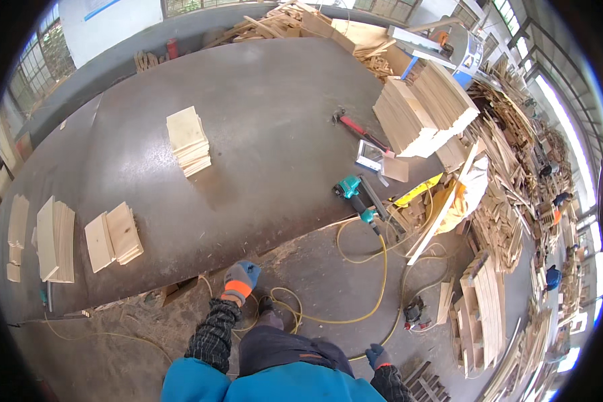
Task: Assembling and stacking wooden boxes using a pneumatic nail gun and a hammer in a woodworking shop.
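Note:
My left hand [240,279], in a grey and blue glove with an orange cuff, is beside the table's front edge. Its fingers look curled in, and nothing shows in them. Low at my right side is my right hand [378,356], gloved the same way, empty, with its fingers a little apart. On the dark table [268,134] lies a green nail gun [350,190] by the front edge. Behind it rests a red-handled hammer [362,130]. A small stack of wooden boards [189,142] sits left of the middle.
More board stacks [114,236] line the table's left end. Tall stacks of boards [422,110] stand at its right end. A yellow air hose [382,281] loops over the floor by my feet. Wood scraps [506,221] and a pallet [479,311] lie to the right.

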Motion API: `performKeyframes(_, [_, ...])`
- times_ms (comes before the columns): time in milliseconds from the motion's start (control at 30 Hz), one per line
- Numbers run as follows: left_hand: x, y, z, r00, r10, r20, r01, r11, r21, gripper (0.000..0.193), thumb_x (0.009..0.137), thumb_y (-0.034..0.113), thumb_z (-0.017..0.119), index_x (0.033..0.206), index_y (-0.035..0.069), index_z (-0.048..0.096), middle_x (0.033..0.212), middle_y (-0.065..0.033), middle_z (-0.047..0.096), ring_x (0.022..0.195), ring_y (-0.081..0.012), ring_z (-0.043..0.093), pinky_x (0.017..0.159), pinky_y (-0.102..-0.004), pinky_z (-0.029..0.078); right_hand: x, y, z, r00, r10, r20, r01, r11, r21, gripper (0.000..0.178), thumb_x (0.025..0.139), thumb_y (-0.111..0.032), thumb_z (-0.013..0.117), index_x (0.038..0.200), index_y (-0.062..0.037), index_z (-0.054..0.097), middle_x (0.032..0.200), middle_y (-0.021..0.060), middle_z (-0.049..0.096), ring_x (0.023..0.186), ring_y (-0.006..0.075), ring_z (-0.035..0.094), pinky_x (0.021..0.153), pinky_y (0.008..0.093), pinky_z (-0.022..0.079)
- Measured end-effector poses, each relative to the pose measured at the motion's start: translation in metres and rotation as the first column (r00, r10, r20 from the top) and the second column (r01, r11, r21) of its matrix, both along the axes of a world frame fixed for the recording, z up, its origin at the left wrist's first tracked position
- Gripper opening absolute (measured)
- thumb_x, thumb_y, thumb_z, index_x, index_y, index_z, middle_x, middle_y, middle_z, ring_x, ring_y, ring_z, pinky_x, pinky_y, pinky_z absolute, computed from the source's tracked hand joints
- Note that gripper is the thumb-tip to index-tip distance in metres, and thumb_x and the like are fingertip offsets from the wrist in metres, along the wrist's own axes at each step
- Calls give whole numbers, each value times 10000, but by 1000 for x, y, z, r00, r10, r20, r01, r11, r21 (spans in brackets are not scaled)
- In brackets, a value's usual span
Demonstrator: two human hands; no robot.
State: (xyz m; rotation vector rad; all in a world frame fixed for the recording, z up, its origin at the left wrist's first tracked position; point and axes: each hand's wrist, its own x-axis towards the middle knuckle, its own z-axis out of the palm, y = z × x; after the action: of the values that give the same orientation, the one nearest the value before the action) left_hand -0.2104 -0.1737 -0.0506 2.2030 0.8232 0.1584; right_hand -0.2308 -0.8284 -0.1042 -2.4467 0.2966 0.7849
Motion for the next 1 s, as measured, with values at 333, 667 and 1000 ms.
performKeyframes(333, [31,39,4,990,6,-142,7,996,91,366,957,416,685,898,72,794,877,-224,740,838,-463,719,745,-562,560,37,104,28,965,229,-130,-244,964,-109,656,921,-483,791,1385,-29,693,1218,231,778,1164,339,745,1014,451,577])
performKeyframes(667, [19,36,-21,1000,13,19,-17,972,236,306,955,318,681,825,51,753,842,-216,741,780,-453,711,721,-562,563,258,220,128,895,188,406,-174,982,-70,617,925,-305,821,1410,36,650,1273,257,746,1166,347,742,1003,435,581])
performKeyframes(1000, [64,10,21,948,234,-217,-204,967,153,346,899,370,737,813,35,745,768,-236,709,747,-465,694,694,-551,529,625,289,253,377,191,906,-184,974,-129,656,946,-294,769,1476,23,548,1364,292,666,1238,468,649,1073,513,524])
